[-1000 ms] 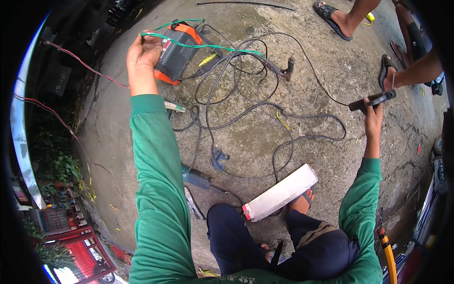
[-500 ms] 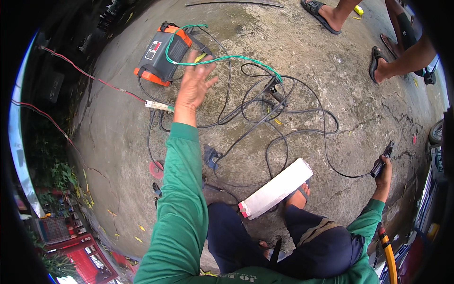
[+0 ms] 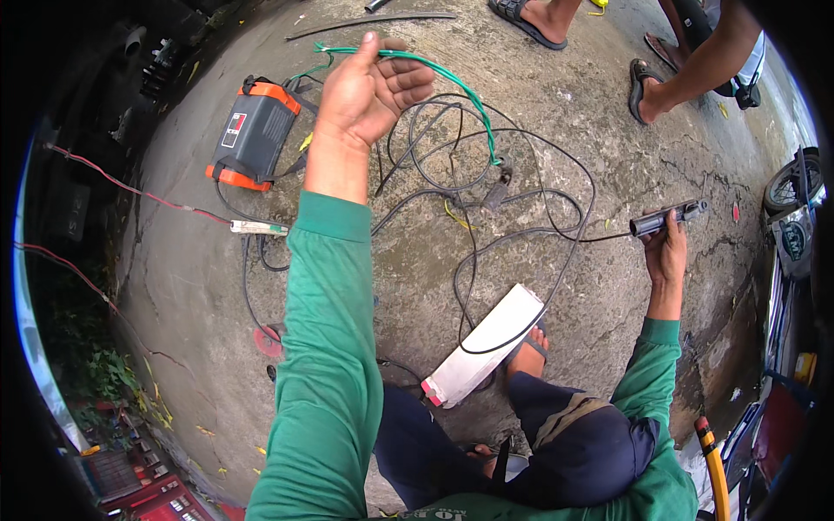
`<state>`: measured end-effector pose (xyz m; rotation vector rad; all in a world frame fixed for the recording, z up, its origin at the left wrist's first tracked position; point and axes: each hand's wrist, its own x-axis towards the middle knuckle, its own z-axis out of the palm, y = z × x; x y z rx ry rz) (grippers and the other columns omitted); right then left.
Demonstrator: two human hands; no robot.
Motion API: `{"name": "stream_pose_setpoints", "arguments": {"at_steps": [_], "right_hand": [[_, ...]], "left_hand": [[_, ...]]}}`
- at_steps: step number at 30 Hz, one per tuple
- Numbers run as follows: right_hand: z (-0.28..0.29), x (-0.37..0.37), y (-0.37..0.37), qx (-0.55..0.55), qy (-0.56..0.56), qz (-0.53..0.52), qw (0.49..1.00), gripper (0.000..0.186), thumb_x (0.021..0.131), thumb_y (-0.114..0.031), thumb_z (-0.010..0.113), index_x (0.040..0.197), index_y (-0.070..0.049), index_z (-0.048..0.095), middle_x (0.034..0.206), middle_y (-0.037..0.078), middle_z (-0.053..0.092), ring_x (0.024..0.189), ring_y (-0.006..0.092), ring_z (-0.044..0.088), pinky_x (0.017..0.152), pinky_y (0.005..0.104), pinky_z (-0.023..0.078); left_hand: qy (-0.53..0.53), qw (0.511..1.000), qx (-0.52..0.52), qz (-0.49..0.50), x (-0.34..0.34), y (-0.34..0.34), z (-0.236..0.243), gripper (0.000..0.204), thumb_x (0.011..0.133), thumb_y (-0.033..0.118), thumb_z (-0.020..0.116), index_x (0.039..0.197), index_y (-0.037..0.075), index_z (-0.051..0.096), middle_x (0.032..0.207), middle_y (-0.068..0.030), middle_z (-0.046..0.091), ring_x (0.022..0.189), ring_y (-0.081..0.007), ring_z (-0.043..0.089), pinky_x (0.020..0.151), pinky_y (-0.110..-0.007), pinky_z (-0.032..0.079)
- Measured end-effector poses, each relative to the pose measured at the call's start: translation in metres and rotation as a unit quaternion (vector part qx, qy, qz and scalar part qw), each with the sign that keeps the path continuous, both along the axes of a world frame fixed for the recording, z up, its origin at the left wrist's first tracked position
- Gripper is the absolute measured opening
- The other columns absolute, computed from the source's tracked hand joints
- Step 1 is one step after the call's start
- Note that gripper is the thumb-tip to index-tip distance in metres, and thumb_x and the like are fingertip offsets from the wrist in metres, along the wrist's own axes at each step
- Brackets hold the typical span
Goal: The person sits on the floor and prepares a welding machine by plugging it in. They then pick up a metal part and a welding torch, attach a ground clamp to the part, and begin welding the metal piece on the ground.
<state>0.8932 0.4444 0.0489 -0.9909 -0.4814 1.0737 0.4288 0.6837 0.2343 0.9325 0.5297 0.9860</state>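
Observation:
My left hand (image 3: 369, 94) is raised palm up at the upper middle, its fingers curled round a twisted green wire (image 3: 465, 87). One end of the wire sticks out past my thumb; the other runs down to a dark clamp (image 3: 498, 184) on the ground. On the right, my right hand (image 3: 667, 252) grips a dark, shiny electrode holder (image 3: 665, 219) by its tubular handle. A black cable (image 3: 593, 195) leads from that handle into loose loops on the concrete. Left of my left hand stands a grey and orange welding machine (image 3: 256, 130).
A long white box (image 3: 486, 343) with a red end lies by my foot. There is a red disc (image 3: 268, 340) behind my left sleeve. Another person's sandalled feet (image 3: 647, 91) are at the upper right. A metal strip (image 3: 373, 23) lies at the far edge.
My left hand has closed on the green wire and lifted it. My right hand has moved up and left with the electrode holder, which is now turned sideways. The whole view has shifted slightly.

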Motion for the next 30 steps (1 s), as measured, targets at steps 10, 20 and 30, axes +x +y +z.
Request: {"name": "stream_pose_setpoints", "arguments": {"at_steps": [10,20,30], "right_hand": [[-0.036,-0.087,-0.002,-0.187,0.077,0.270,0.942,0.025,0.097,-0.025,0.067,0.101,0.000,0.063,0.076,0.014,0.069,0.063,0.0250,0.069,0.058,0.0358,0.058],[-0.018,0.055,-0.205,-0.315,-0.026,0.249,0.915,0.040,0.085,-0.029,0.073,0.099,0.008,0.064,0.051,0.012,0.058,0.037,0.0232,0.055,0.037,0.0350,0.045],[0.002,-0.023,-0.191,-0.265,-0.017,0.189,0.945,0.056,0.081,-0.001,0.070,0.134,-0.001,0.049,0.087,0.009,0.061,0.077,0.0256,0.066,0.072,0.0407,0.059]], "left_hand": [[-0.333,0.941,0.023,0.058,-0.067,0.051,0.086,0.041,0.113,0.027,0.034,0.120,-0.004,0.059,0.138,-0.0272,0.062,0.128,-0.0425,0.061,0.111,-0.050,0.052],[-0.319,0.934,-0.018,0.159,0.002,0.087,0.025,0.042,0.113,0.033,0.037,0.120,-0.005,0.055,0.127,-0.0288,0.065,0.127,-0.0410,0.062,0.112,-0.053,0.051],[0.018,0.961,-0.199,0.193,-0.017,0.037,-0.138,0.063,0.113,0.038,0.030,0.152,-0.012,0.026,0.149,-0.0322,0.047,0.136,-0.0442,0.053,0.116,-0.056,0.043]]}}
